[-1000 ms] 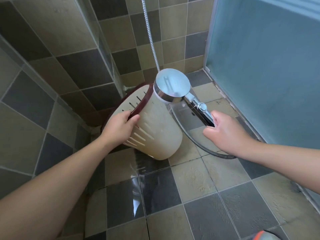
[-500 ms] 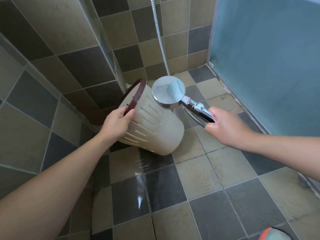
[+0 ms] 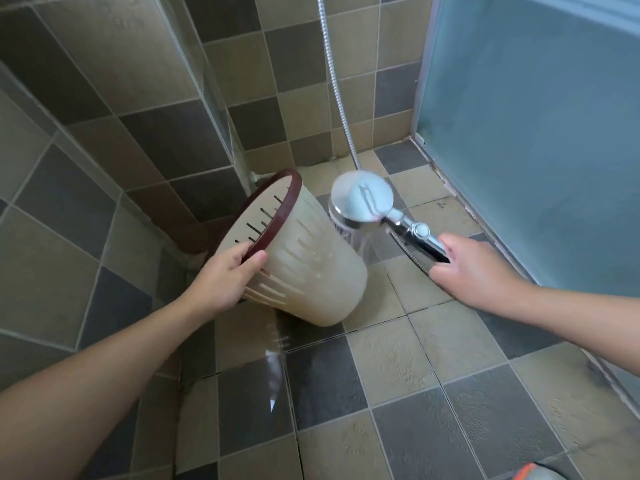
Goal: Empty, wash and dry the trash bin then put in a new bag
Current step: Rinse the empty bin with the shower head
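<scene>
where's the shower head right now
In the head view, the shower head is centre frame, gripped by the right hand, just right of the tilted trash bin the left hand grips.

The trash bin [image 3: 311,271] looked like smooth matt plastic; beside it, the shower head [image 3: 362,197] and hose [image 3: 334,81] were shiny metal; the floor tiles [image 3: 391,368] below looked rough.

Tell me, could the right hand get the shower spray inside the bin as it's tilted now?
Probably not directly: the bin opens away from the shower head. The right hand would have to swing round the rim, or the left hand turn it.
</scene>
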